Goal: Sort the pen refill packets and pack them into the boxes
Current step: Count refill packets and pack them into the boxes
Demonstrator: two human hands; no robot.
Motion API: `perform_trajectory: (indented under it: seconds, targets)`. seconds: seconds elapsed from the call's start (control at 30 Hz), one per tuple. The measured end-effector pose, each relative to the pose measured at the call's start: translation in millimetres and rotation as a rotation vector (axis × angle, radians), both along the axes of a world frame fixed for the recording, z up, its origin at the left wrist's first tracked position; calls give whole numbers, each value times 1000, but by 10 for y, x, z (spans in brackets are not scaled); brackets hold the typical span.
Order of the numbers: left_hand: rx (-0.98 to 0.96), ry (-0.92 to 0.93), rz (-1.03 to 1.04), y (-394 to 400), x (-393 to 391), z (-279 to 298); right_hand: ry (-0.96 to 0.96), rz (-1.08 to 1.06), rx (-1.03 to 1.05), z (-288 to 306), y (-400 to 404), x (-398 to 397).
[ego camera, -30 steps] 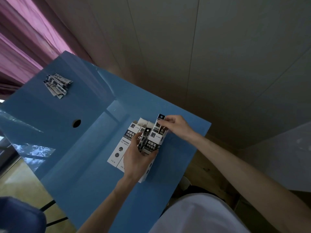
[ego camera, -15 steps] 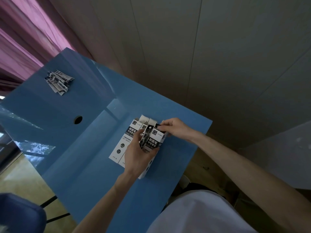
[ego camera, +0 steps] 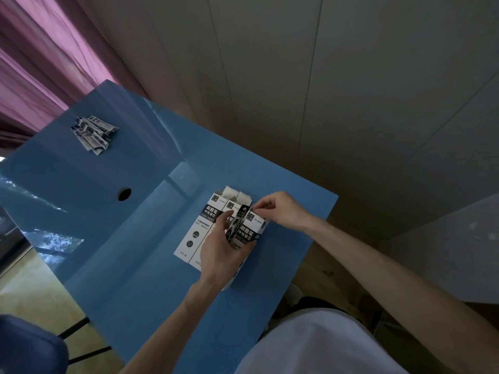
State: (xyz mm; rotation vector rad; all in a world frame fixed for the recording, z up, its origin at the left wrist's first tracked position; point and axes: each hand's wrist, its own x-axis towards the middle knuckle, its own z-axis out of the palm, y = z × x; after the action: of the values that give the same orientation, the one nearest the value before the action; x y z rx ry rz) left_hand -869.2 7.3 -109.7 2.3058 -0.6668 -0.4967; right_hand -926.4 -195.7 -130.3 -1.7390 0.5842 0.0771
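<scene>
Three white refill boxes with dark labels lie side by side near the blue table's right edge. The left box point(ego camera: 197, 225) and the middle box point(ego camera: 229, 207) have open top flaps. My left hand point(ego camera: 220, 252) grips the right box point(ego camera: 249, 233), tilted up on its side. My right hand point(ego camera: 278, 209) pinches the top end of that box, where a dark refill packet point(ego camera: 239, 221) sticks into the opening. A loose pile of refill packets point(ego camera: 93, 133) lies at the table's far left corner.
The blue table point(ego camera: 113, 238) has a round cable hole point(ego camera: 124, 194) left of the boxes. A purple curtain point(ego camera: 35, 63) hangs at the far left. A dark blue chair point(ego camera: 29, 346) stands below the table's near left edge.
The white strip that my right hand held upright above the right box has gone down into its opening. My right hand has dropped to the box's top end. My left hand stays put.
</scene>
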Motion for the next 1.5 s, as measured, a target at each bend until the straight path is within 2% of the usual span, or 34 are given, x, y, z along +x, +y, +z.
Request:
perform_trajectory:
  seconds: [0.1,0.23,0.3,0.4,0.5,0.57,0.63,0.9,1.1,1.27,1.4,1.5]
  targets:
    - [0,-9,-20,17,-6,-4,115,143,106,95,-133,-48]
    - [51,28,-30,5,54,-12,148,188,190,171,-111,-73]
    - [79,79,-34,-25,102,13,159,202,100,119,-31,-74]
    - [36,203,-59,-55,189,67,134,133,-143,-45,27,-93]
    - [-109,537,-15,-13,285,184,-45,-70,-206,-12,133,-146]
    - [-120,661,-33,20,347,261,-161,-138,-134,114,212,-137]
    - [-93,664,-118,41,389,302,-211,-129,-55,238,277,-82]
    - [-121,729,-194,93,353,428,-195,-144,116,318,339,126]
    - [-188,979,-48,196,344,447,-178,-207,254,295,307,39]
    - [-203,1008,-32,226,316,425,-198,-258,326,274,315,-37]
    - [-216,968,-17,242,311,348,-138,-219,368,239,333,-57]
    - [-226,946,-19,239,286,327,-102,-224,494,185,352,-84]
